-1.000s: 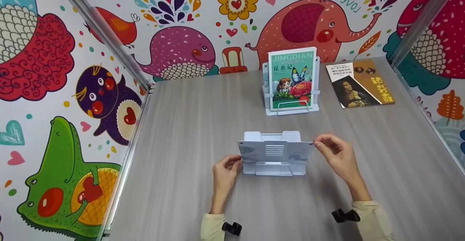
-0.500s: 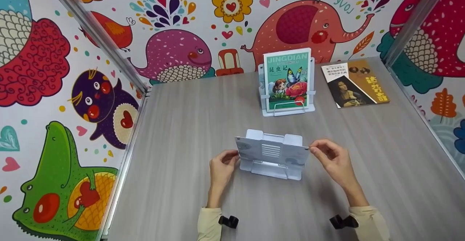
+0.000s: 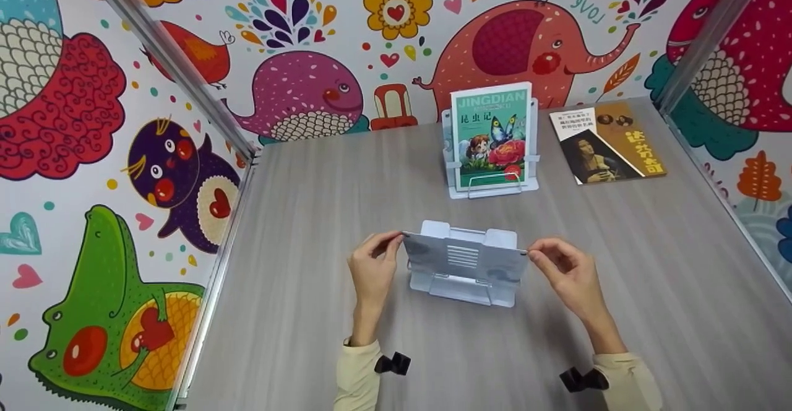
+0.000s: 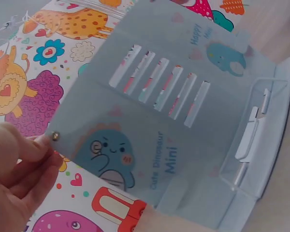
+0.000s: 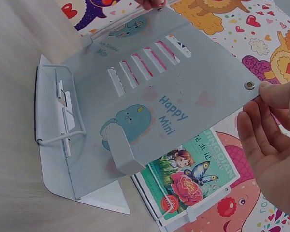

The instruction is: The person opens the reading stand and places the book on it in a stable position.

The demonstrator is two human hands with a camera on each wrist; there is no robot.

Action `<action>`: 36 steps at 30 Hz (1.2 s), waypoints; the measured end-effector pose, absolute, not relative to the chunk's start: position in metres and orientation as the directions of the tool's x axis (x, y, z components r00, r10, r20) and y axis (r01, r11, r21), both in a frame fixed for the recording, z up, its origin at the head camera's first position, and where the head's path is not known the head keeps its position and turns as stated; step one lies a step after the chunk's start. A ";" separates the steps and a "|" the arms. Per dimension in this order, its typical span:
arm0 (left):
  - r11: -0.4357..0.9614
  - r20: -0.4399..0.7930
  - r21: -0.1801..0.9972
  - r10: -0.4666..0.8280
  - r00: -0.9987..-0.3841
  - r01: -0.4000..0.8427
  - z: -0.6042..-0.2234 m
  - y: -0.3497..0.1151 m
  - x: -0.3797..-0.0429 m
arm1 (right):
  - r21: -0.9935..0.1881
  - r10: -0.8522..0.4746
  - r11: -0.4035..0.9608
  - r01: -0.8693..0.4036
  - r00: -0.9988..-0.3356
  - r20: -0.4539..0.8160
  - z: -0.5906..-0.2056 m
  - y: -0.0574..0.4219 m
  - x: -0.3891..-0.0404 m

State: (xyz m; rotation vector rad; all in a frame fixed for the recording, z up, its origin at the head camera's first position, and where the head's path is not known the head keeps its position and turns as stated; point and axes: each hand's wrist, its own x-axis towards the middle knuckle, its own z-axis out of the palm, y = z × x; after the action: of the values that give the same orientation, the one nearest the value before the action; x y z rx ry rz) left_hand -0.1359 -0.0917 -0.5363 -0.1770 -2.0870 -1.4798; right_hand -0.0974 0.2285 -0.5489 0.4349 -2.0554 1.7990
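You're holding a folding book stand on the bench, right in front of you between your hands. Both grips are pinching: your left grip is pressing thumb and finger together on the panel's upper left corner, your right grip is doing the same on the upper right. The stand is showing a pale blue-grey sheet body with six parallel slots mid-panel, a metal rivet near each upper corner, blue dinosaur prints, and lettering reading "Cute Dinosaur Mini" and "Happy Mini". A bent wire retainer is sitting along the ledge. The panel is standing raised off its base at a tilt, printed face pointing your way, ledge on your side. Its long axis is running left to right across you, slightly skewed, with the right end coming nearer to you than the left. Base parts are showing beyond the top edge. Behind it, a second stand is carrying a green book upright; a white and ochre book is lying flat to the right of that.
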 end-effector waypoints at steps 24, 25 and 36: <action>0.390 0.538 0.819 -0.273 -0.797 0.420 -0.541 -0.070 -0.172 | -0.846 0.046 -0.101 -0.523 -0.852 0.521 -0.561 0.211 -0.080; 0.389 0.535 0.821 -0.273 -0.799 0.417 -0.541 -0.069 -0.173 | -0.853 0.046 -0.099 -0.513 -0.858 0.511 -0.561 0.211 -0.078; 0.371 0.511 0.833 -0.234 -0.827 0.409 -0.538 -0.056 -0.193 | -0.884 0.027 -0.069 -0.463 -0.886 0.462 -0.558 0.200 -0.063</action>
State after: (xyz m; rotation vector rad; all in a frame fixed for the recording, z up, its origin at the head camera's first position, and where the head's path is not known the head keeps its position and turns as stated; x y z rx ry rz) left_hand -0.1934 -0.0558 -0.5378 -0.1512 -2.0729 -1.4894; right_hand -0.0633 0.1999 -0.5578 0.4690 -1.8738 2.0220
